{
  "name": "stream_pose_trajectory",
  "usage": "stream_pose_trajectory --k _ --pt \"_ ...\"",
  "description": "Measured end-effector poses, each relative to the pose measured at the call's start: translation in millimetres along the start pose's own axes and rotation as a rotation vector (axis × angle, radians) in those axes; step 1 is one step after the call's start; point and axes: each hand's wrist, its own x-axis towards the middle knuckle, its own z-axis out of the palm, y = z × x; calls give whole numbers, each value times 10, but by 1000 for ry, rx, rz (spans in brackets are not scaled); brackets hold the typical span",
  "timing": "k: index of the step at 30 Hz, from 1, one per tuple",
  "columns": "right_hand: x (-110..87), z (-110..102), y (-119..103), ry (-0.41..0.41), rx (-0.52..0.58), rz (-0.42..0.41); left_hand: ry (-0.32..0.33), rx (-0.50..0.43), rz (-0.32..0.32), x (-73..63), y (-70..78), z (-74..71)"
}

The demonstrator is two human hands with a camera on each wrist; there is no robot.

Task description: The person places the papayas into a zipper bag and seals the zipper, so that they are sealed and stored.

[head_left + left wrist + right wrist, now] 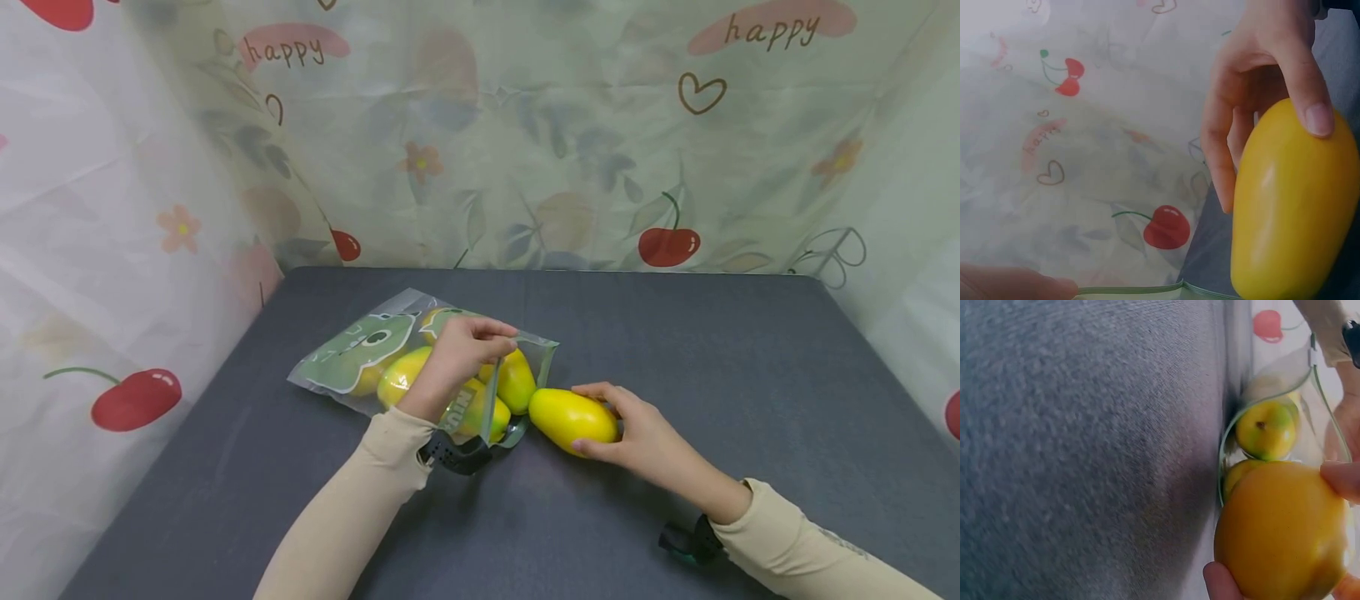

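A clear zip bag (318, 371) with a green cartoon print lies on the table, holding several yellow-green mangoes (405, 375). My left hand (459, 357) reaches over it and pinches the upper edge of its mouth, which gapes toward the right. Just outside that mouth, my right hand (641, 433) grips a yellow mango (568, 417) between thumb and fingers. The right wrist view shows this mango (1279, 531) in front of the bag's green rim (1229, 428), with two mangoes (1266, 431) visible inside. In the left wrist view the gripped mango (1291, 206) covers part of the rim.
The dark grey table (712, 358) extends around the bag. A printed curtain (510, 167) with cherries and flowers hangs behind it and along both sides. Black wrist straps (457, 454) are on both arms. A thin looped outline (832, 254) shows by the back right corner.
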Motion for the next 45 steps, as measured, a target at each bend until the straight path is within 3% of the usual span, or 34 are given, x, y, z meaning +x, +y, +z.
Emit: stream_pose_trajectory --k 7,18,31,45 --pt "25 43 12 -35 -12 17 -4 11 -12 2 8 -3" --pt "154 128 -12 -21 -23 18 -12 1 -15 -11 28 -14" --pt "312 229 -46 -49 -20 -9 -7 9 18 8 2 -8" --pt "374 264 -127 -41 129 34 9 23 5 -7 26 -12"
